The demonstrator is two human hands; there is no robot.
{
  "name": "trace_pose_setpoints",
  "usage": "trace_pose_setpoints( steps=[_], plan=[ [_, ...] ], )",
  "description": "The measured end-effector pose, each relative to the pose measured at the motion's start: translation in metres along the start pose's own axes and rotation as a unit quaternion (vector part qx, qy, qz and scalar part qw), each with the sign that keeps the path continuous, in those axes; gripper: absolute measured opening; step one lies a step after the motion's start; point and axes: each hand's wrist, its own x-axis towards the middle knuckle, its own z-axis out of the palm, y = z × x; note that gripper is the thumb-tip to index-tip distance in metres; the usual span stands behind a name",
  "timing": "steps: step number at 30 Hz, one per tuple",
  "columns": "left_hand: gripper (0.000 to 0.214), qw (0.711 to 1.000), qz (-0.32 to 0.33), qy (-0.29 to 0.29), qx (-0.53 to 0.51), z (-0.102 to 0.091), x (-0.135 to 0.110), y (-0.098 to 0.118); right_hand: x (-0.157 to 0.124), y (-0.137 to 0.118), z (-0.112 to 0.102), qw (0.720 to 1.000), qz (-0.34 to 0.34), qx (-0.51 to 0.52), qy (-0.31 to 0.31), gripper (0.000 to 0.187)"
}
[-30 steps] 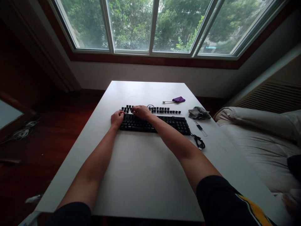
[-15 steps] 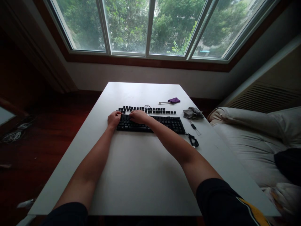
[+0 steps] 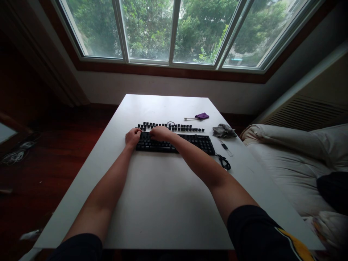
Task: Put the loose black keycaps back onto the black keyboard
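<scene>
A black keyboard lies on the white table, its long side across my view. My left hand is curled round its upper left corner, with thumb and forefinger close together. Over the upper left keys rests my right hand, fingers bent down and pinched; whatever is between them is hidden. Behind the keyboard, several loose black keycaps stand in rows, the left part near my hands. A thin wire loop sits among them.
On the right of the white table lie a coiled black cable, a wire tool with a black handle and a grey cloth. Farther back are a purple pouch and a thin stick. A sofa borders the right side.
The whole view has shifted very slightly. Both hands keep nearly the same place at the keyboard, and no object has visibly moved on the table.
</scene>
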Motion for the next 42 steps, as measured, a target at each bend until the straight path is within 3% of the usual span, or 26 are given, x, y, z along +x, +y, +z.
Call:
trace_pose_setpoints(
  steps=[11, 16, 21, 28, 36, 42],
  plan=[
    [0.025, 1.000, -0.004, 0.003, 0.004, 0.001, 0.000, -0.003, -0.019, -0.017, 0.006, 0.998, 0.022, -0.005, 0.056, 0.026],
    [0.026, 1.000, -0.008, 0.004, 0.011, -0.001, 0.000, -0.001, -0.035, -0.027, 0.014, 0.987, 0.061, 0.041, 0.143, 0.040],
    [0.026, 1.000, -0.009, -0.001, 0.015, -0.001, 0.000, 0.001, -0.047, -0.043, 0.035, 0.972, 0.027, 0.055, 0.227, 0.059],
    [0.025, 1.000, -0.005, 0.004, 0.010, 0.000, 0.001, 0.000, -0.050, -0.057, 0.074, 0.984, 0.027, 0.031, 0.173, 0.079],
    [0.027, 1.000, -0.001, 0.004, 0.013, -0.002, -0.006, 0.006, -0.054, -0.061, 0.067, 0.984, 0.051, 0.035, 0.167, 0.074],
    [0.027, 1.000, -0.001, 0.006, 0.018, -0.001, -0.011, 0.011, -0.100, -0.064, 0.071, 0.975, 0.015, 0.037, 0.218, 0.066]
  ],
)
